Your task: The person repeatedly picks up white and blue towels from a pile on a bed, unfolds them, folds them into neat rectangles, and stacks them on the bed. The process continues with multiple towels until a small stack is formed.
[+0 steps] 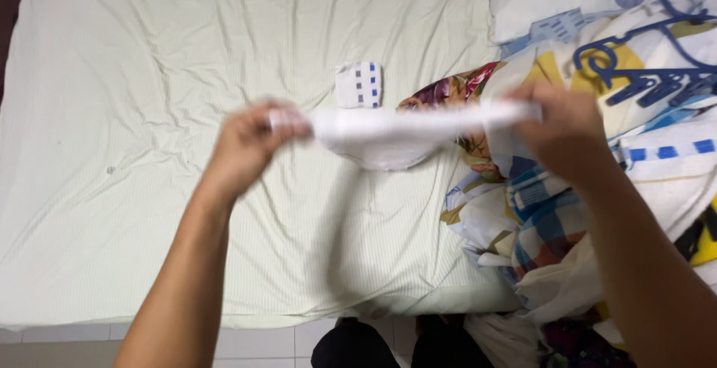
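Small white cloth garment, blurred, stretched in mid-air above pale green bed sheet, between left hand and right hand. Could slip and unfold if either grip loosened. Fingers of both closed on its ends. Beyond: folded white blue-checked cloth; right, colourful laundry pile, blue plastic hangers.

No packages, labels, signs or screens anywhere in view, from twelve o'clock round to six. Only cloth and bedding across the frame.
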